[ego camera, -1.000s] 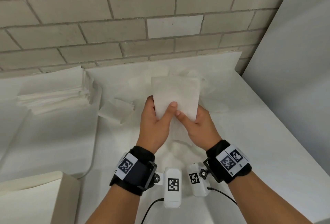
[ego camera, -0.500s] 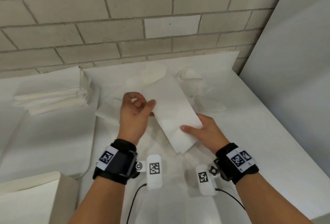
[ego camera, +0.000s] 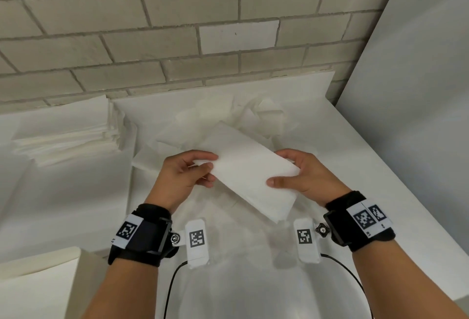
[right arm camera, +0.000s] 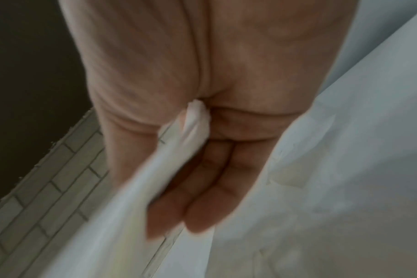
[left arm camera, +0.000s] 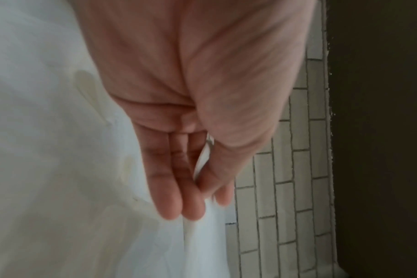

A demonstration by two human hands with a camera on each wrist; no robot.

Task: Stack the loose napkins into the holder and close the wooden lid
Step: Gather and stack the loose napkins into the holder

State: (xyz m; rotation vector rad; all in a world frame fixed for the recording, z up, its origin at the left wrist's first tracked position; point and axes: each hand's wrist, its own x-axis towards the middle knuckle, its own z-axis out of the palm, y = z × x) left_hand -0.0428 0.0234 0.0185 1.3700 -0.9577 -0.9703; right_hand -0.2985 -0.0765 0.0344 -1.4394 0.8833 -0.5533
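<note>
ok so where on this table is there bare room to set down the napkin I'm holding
Bare table lies right of your right hand, toward the grey panel. The sheet below the napkin stack, left of your left hand, also looks free. It is crowded behind the held napkin, where loose napkins lie against the brick wall.

Right wrist view blurs the napkin (right arm camera: 122,197); loose napkins (ego camera: 228,120) merge indistinctly; box (ego camera: 38,285) cut off.

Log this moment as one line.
left hand: pinches napkin | right hand: grips napkin | napkin: held above table | stack: left
</note>
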